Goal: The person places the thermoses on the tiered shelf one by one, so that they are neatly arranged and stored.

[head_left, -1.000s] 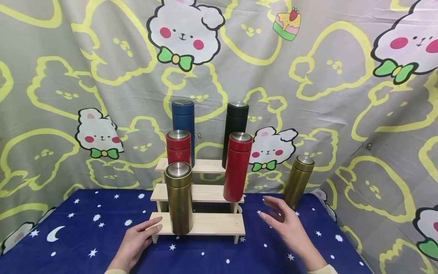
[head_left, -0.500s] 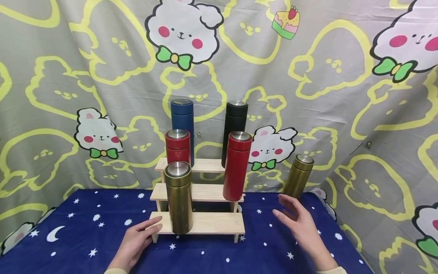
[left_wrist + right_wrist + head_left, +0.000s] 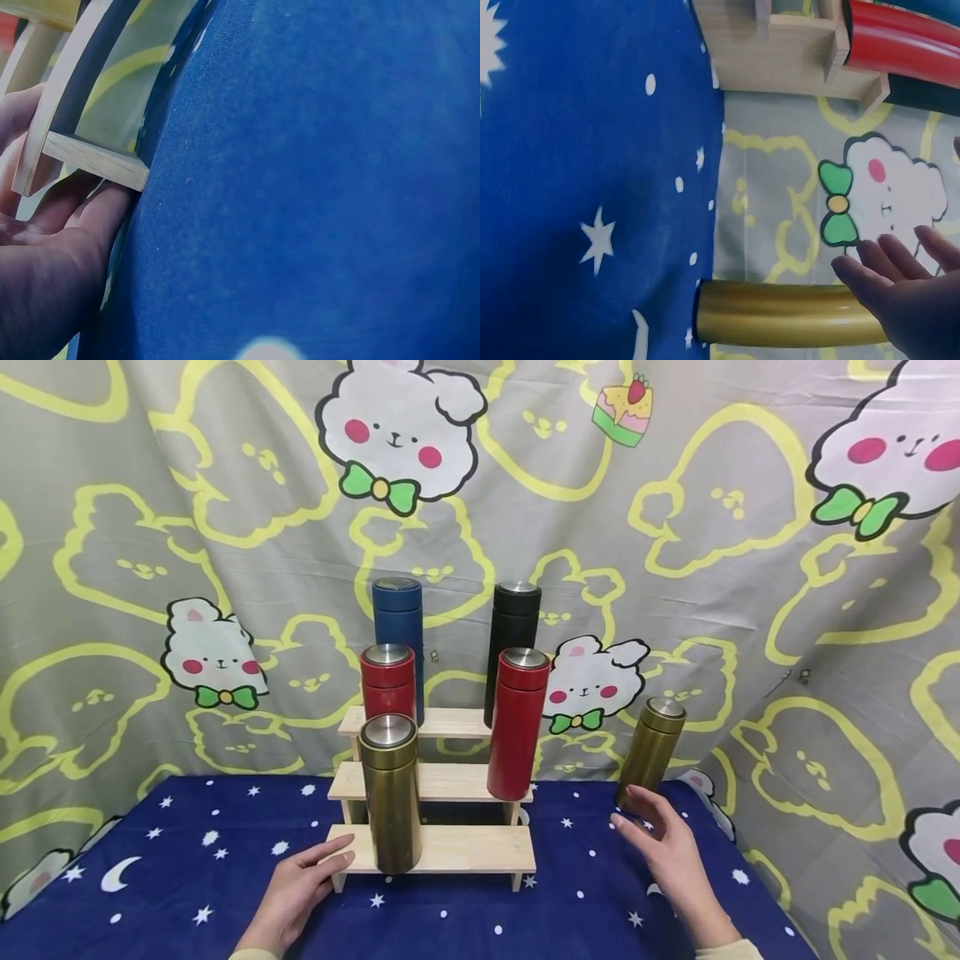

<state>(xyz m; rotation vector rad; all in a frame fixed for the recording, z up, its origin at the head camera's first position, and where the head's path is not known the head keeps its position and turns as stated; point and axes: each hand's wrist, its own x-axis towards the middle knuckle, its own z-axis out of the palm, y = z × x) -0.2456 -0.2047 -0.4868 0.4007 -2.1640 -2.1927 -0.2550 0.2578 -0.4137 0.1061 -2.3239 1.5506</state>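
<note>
My left hand (image 3: 291, 893) grips the left end of the lowest step of a three-step wooden display stand (image 3: 476, 850); in the left wrist view its fingers lie above and below the board (image 3: 56, 97), beside a short leg. A gold thermos flask (image 3: 392, 814) stands upright on that step. Over the blue cloth at the right, my right hand (image 3: 671, 852) is held with fingers spread and loosely bent, nothing in it. Just beyond its fingertips stands a second gold thermos flask (image 3: 651, 747), its base at the cloth's back edge.
On the middle step are two red flasks (image 3: 517, 727), the left one partly hidden. A blue flask (image 3: 397, 618) and a black flask (image 3: 515, 618) occupy the top step. A grey cartoon-print curtain (image 3: 285, 552) hangs behind the star-patterned blue cloth (image 3: 202, 860).
My right hand has moved right, away from the stand and up to the gold flask at the right. The left hand keeps its place on the lowest step.
</note>
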